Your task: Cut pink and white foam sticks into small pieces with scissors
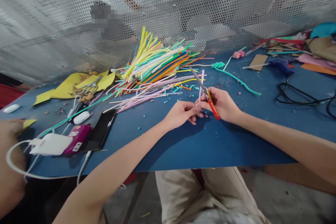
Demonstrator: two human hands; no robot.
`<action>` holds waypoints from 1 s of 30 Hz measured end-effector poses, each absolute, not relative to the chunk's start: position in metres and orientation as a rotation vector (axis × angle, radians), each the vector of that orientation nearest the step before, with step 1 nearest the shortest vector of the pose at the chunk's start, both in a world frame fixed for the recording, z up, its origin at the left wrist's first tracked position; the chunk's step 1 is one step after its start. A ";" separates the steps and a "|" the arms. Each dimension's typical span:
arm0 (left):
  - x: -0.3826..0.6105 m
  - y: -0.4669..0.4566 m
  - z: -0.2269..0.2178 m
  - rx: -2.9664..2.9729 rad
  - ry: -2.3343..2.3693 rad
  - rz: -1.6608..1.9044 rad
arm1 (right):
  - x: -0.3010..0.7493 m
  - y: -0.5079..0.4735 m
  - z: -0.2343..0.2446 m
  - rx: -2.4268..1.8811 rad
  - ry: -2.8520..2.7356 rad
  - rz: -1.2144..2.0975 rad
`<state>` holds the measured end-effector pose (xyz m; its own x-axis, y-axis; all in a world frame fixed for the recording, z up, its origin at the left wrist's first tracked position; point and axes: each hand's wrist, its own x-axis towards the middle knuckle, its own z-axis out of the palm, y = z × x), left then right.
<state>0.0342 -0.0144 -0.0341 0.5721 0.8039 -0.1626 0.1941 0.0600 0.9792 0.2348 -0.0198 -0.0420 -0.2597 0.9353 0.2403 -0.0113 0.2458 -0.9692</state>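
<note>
My left hand (182, 114) is closed, its thumb and fingertips pinched at the lower end of a lilac pipe cleaner (202, 80), which stands almost upright. Scissors (213, 107) with orange and yellow handles lie in my right hand (223, 103), their blades pointing up and away to the left. The fingertips of my right hand meet those of my left at the pipe cleaner's base. Whether the right fingers also grip it is hard to see. Small cut bits are scattered on the blue table (168, 154) around my hands.
Beyond my hands lies a large bundle of coloured pipe cleaners (157, 59) with loose lilac ones (141, 99) before it. A teal pipe-cleaner flower (217, 65), blue glue gun (282, 65), phone (101, 131) and white charger (51, 144) lie around. Another person's arm (12, 161) is at left.
</note>
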 end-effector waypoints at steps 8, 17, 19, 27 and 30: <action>0.035 -0.016 -0.034 1.520 0.891 0.575 | 0.235 -0.020 -0.039 -0.916 -1.527 1.219; 0.035 -0.016 -0.034 1.528 0.900 0.564 | 0.234 -0.024 -0.034 -0.956 -1.586 1.144; 0.035 -0.016 -0.034 1.521 0.893 0.575 | 0.235 -0.025 -0.032 -0.946 -1.584 1.155; 0.032 -0.012 -0.040 1.431 0.768 0.622 | 0.237 -0.022 -0.033 -0.956 -1.537 1.159; 0.033 -0.011 -0.042 1.430 0.777 0.640 | 0.237 -0.022 -0.034 -0.964 -1.544 1.160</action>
<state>0.0326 -0.0110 -0.0418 0.6102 0.7876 -0.0851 0.0672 0.0556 0.9962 0.2366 -0.0224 -0.0338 -0.2442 0.9439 0.2224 0.0494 0.2412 -0.9692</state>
